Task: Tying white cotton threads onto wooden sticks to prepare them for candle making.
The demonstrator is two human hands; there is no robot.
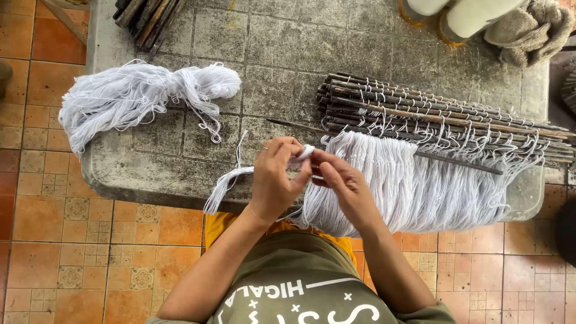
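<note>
Two bare hands meet at centre frame, just over the near edge of a grey stone table (180,174); below them, the person's olive shirt (300,282) with white print, a yellow garment edge at the waist; orange patterned floor tiles (72,240) on both sides.

Left hand (273,180): fingers curled in, thumb and fingertips pinched shut on a short bundle of white threads (225,183); bundle's loose end hangs left and down past the table edge; ring visible on one finger.

Right hand (342,183): fingers closed on the same bundle's upper end at a small white knot or loop between the two hands; exact finger placement partly hidden.

Behind the right hand: a fringe of white threads (420,186) draped over the table edge, tied along dark sticks (444,117) lying in a stack; one thin stick (384,144) lies in front of the stack.

Farther left on the table: a loose white yarn skein (138,96); well apart from the hands.

Far edge: more dark sticks (147,18) top left; two white cones (462,15) and a beige cloth (534,27) top right.
</note>
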